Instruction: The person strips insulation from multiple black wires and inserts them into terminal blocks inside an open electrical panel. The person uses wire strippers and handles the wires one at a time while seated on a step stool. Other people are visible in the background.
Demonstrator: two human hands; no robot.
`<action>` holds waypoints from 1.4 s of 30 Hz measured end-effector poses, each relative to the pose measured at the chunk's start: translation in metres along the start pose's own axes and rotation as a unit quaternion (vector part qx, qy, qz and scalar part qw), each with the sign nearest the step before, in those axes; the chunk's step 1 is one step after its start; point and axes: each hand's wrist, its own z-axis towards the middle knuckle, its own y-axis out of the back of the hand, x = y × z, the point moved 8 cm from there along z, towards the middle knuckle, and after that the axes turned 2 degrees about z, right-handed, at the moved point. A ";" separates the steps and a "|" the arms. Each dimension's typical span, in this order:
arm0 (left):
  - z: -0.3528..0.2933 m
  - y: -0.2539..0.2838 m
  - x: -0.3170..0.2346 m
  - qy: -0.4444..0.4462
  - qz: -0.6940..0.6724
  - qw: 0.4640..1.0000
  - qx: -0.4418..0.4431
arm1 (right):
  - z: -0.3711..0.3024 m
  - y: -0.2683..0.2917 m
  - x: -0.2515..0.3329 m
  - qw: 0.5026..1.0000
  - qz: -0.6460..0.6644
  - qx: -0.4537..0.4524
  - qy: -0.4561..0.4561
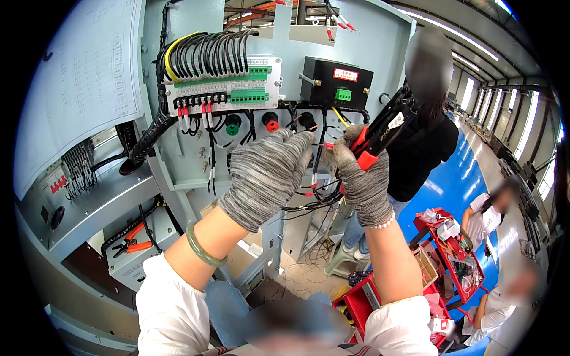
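Observation:
My left hand (267,172), in a grey knitted glove, is closed in a pinch in front of the panel, with a thin wire end (314,127) showing copper at its fingertips. My right hand (363,178), gloved alike, is wrapped round black crimping pliers (385,132) with red parts, tilted up to the right. A small red-sleeved terminal (329,145) sits at its thumb and fingertips, facing my left hand. Just beyond the hands is the grey metal panel door (196,151), carrying a green terminal block (249,95) with looped black wires and a black box module (337,83).
Loose black wires with red terminals (314,188) hang below my hands. Orange-handled pliers (133,240) lie inside the cabinet at left. A person in black (424,154) stands close behind the panel at right. Red tool carts (451,255) and two more people are farther right.

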 end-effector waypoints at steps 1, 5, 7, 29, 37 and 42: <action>-0.001 -0.003 -0.001 0.004 0.036 0.999 0.019 | 0.001 0.001 -0.001 1.000 0.000 -0.008 0.003; -0.007 -0.013 -0.014 -0.037 0.116 0.992 0.026 | 0.001 0.008 0.001 0.999 0.006 -0.032 0.023; -0.008 -0.019 -0.017 -0.059 0.127 0.990 0.027 | 0.000 0.010 0.003 0.999 -0.005 -0.030 0.028; -0.001 -0.032 0.020 0.095 -0.256 0.962 -0.005 | 0.000 0.006 -0.007 0.999 0.006 -0.036 0.040; 0.001 -0.031 0.021 0.067 -0.242 0.968 0.018 | 0.006 0.002 0.003 0.997 -0.039 0.006 0.067; -0.003 -0.041 0.030 0.143 -0.323 0.935 0.026 | 0.011 -0.002 0.009 0.989 -0.098 0.034 0.101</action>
